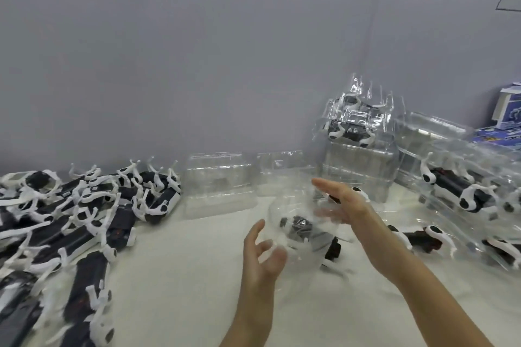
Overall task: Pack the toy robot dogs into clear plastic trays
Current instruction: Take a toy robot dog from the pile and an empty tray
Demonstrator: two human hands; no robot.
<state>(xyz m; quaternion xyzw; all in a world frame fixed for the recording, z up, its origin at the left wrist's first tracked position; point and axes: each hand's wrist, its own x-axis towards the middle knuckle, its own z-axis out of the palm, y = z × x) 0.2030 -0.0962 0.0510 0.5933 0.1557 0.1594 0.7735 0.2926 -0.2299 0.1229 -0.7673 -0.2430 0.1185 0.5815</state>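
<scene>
While a blurred clear plastic tray (284,207) enclosed one black-and-white toy robot dog (300,227) | left hand (262,259) and right hand (342,205), open-fingered, flanked it, apparently pressing it closed | unpacked black-and-white plastic dogs (84,220) lay left of tray.

We see a cream table (183,276). Left of our left hand (262,259), a heap of loose toy robot dogs (79,220) lies on it. Beyond both hands stand two empty clear trays (220,186). Just past our right hand (344,203) rises a tray stack (358,166), and to that hand's right lie packed trays (465,194).
</scene>
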